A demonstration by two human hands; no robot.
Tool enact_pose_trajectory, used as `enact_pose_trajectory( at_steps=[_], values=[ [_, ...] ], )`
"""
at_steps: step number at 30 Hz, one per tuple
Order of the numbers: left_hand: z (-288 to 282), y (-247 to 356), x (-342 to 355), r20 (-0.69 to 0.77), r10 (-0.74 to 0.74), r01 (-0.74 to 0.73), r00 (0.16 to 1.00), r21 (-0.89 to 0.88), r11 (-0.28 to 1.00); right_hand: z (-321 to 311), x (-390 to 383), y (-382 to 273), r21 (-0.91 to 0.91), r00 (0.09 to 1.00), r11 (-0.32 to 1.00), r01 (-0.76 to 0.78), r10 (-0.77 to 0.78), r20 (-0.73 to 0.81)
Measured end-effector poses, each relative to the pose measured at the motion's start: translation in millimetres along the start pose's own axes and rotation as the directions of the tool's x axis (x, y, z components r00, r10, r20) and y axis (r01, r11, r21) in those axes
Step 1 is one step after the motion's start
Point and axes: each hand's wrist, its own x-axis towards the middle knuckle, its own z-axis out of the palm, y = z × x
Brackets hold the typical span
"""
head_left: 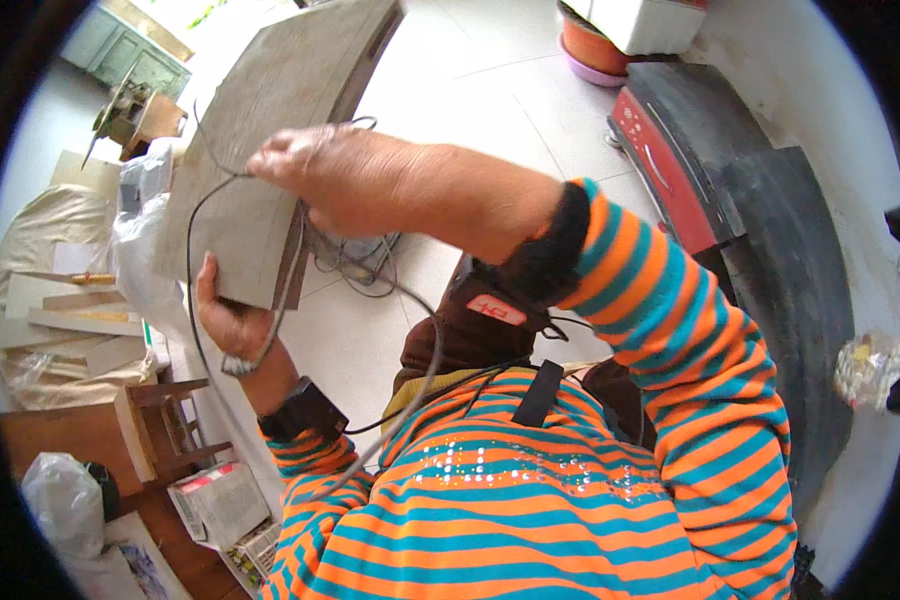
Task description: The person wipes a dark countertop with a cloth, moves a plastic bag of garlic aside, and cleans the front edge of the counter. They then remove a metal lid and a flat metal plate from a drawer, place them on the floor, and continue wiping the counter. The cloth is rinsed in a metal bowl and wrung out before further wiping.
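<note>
My right hand (315, 170) is above a long grey wooden bench (270, 90), its fingers closed on a thin dark cable (191, 240) near the fingertips. The cable loops down past the bench's left side, and more grey cable hangs in loops below the hand. My left hand (232, 322) is at the bench's near end, thumb stretched up along the corner. Its other fingers are mostly hidden, seemingly wrapped around the board's end. Black bands circle both wrists, and the left one carries a small black box (310, 410) with a cable.
Right of me stand a red-fronted black cabinet (670, 165) and a planter (595, 45). On the left are wood strips (80, 315), a small wooden stool (155, 430), a plastic bag (62, 500) and a carton (215, 500). A coil of cable lies beside the bench on pale floor tiles (500, 110).
</note>
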Motion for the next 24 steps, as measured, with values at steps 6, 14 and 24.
enact_pose_trajectory(
  at_steps=[6, 14, 24],
  values=[
    [-109, 23, -21, -0.320, 0.161, -0.163, 0.934, 0.019, 0.986, 44, -32, 11, 0.050, 0.988, 0.994, 0.102, -0.095, -0.123],
    [-252, 30, -27, -0.514, 0.091, -0.105, 0.853, 0.002, 0.994, -99, -223, 148, 0.133, 0.774, 0.785, -0.605, 0.619, -0.135],
    [-333, -1, -21, -0.707, -0.017, 0.058, 0.707, 0.035, 0.998, -172, -448, 135, 0.715, 0.081, 0.199, -0.670, 0.977, -0.195]
  ],
)
